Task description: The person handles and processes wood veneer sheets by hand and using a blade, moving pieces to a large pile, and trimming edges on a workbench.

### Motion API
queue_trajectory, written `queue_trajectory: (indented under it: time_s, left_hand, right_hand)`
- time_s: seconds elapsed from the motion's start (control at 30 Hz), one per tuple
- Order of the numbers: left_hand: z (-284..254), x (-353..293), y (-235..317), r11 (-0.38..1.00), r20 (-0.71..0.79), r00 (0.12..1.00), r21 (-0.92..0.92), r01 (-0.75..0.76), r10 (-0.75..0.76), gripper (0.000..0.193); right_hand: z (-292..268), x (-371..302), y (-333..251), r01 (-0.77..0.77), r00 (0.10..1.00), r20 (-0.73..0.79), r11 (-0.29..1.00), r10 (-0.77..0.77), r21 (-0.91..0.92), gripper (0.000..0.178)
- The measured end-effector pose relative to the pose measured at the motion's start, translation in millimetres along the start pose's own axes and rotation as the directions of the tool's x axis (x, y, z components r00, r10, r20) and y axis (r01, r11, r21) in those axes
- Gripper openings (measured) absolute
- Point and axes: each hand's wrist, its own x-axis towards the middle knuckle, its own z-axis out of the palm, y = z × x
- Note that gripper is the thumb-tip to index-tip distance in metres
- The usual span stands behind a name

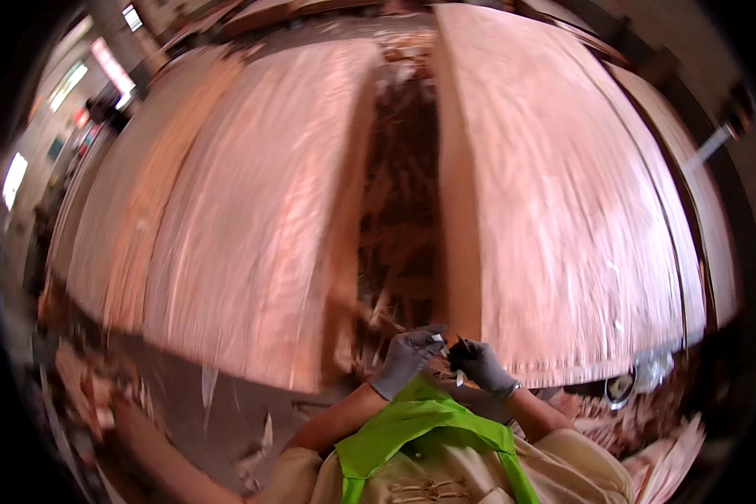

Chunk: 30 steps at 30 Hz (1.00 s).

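My hands are close together in front of my green apron, at the near end of the gap between two tall stacks of thin wood veneer sheets. My left hand, in a grey glove, is closed with a small white piece at its fingertips. My right hand, also gloved in grey, has its fingers closed around something small and dark. Another pale bit shows just under its fingers. Both small things are too blurred to name. The right veneer stack stands nearest my right hand, the left veneer stack nearest my left.
Torn veneer scraps fill the gap between the stacks. More scraps lie low at the right. Beside the right stack's near corner is a clear roll, seemingly tape. Further stacks stand along both outer sides.
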Motion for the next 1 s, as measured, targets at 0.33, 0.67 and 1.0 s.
queue_trajectory:
  time_s: [0.33,0.67,1.0]
  left_hand:
    - [-2,206,94,0.896,0.210,0.950,0.336,-0.290,0.229,0.031]
    - [46,425,111,0.071,0.807,0.580,0.576,-0.814,0.112,0.043]
    - [174,706,83,-0.308,0.975,0.115,0.052,-0.950,-0.189,0.047]
  right_hand:
    - [-80,112,-32,0.151,0.919,-0.391,0.961,-0.050,0.233,0.004]
    - [-169,160,-30,0.226,0.597,-0.791,0.918,0.133,0.325,0.010]
    - [-350,295,-66,0.341,0.144,-0.906,0.840,0.397,0.422,0.015]
